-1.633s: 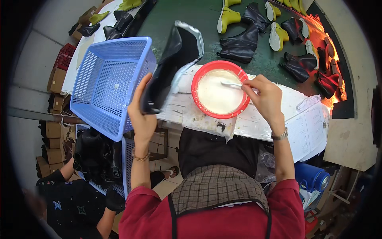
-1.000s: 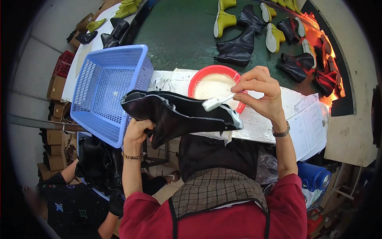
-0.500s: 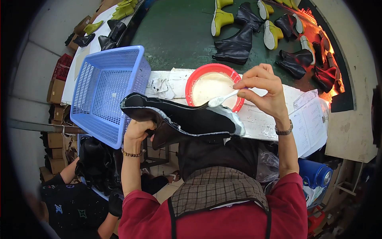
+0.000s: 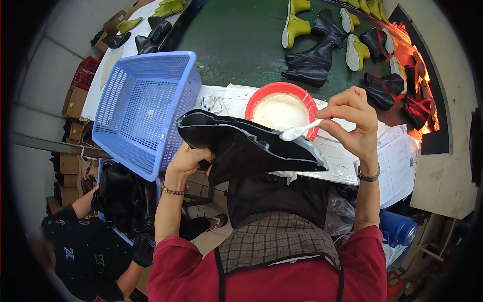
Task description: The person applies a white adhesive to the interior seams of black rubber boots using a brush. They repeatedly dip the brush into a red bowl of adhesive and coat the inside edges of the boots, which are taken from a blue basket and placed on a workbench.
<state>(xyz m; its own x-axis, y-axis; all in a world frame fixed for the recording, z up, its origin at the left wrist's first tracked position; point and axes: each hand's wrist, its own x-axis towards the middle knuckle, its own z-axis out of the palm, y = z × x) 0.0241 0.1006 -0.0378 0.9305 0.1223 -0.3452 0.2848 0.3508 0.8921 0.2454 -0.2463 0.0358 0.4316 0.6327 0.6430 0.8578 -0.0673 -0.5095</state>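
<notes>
A black boot upper (image 4: pixel 246 151) lies across in front of me, tilted, with a line of white paste along its edge. My left hand (image 4: pixel 187 162) is closed around its shaft at the left end. Between the thumb and fingers of my right hand (image 4: pixel 356 123) is a small white brush (image 4: pixel 297 132), like a toothbrush. Its head touches or hovers just at the upper's pasted rim near the right end; I cannot tell which. Just beyond, a red bowl (image 4: pixel 255 96) holds creamy white paste (image 4: pixel 279 111), partly hidden by the upper.
A blue plastic basket (image 4: pixel 160 151) stands left of the bowl. Black boots (image 4: pixel 308 65) and yellow-green shoe lasts (image 4: pixel 297 29) lie on the green surface beyond, near an orange glow. Papers (image 4: pixel 387 171) and a blue flask (image 4: pixel 397 229) are at right. A co-worker (image 4: pixel 90 251) sits at lower left.
The upper has rolled, so its outer side now shows more and its inside less. The brush has moved a little along the rim toward the right end, both hands staying closed.
</notes>
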